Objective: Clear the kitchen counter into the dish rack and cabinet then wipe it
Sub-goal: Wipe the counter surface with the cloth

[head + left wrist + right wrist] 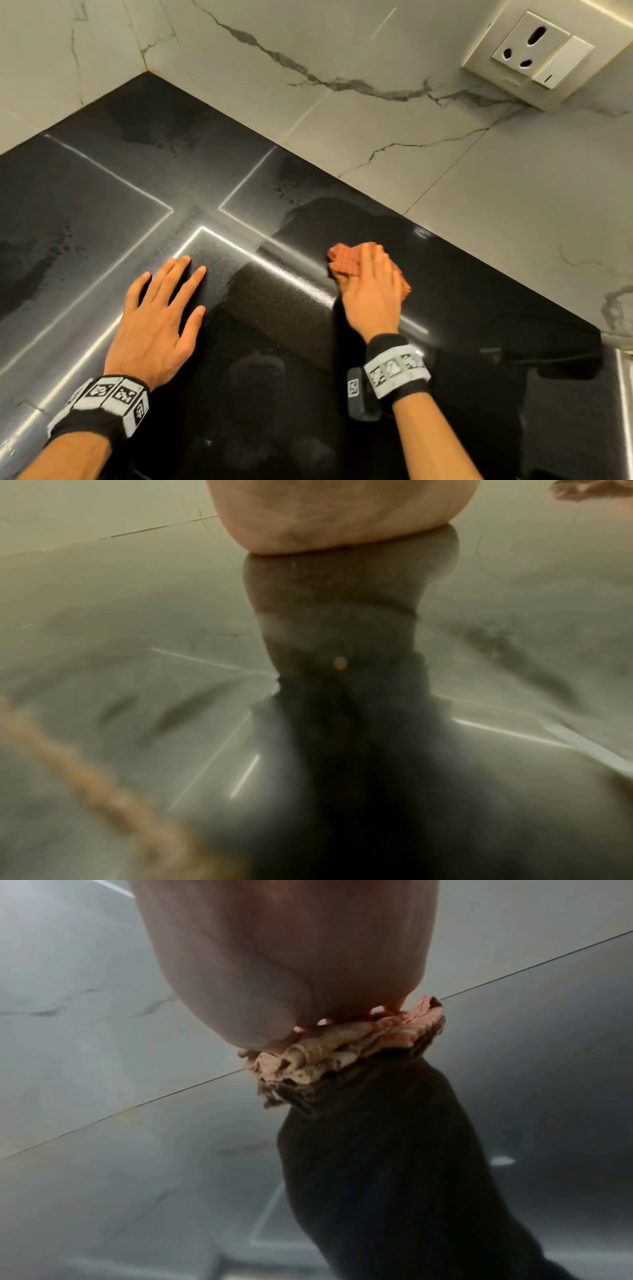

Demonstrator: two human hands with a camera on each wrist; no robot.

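The glossy black counter (137, 192) fills the head view and has nothing on it but my hands and a cloth. My left hand (171, 298) lies flat on it with fingers spread and straight; its palm heel (342, 512) touches the surface. To its right, near the back wall, my right hand (371, 284) presses an orange waffle-weave cloth (342, 258) onto the counter with straight fingers. In the right wrist view the bunched cloth (342, 1047) is squeezed under the palm (274, 961).
White marble-look tiles (342, 102) back the counter and meet in a corner (147, 70) at the far left. A wall socket with switch (534, 51) is at the upper right. Damp patches (144, 130) show towards the corner. The counter ends at the right (603, 339).
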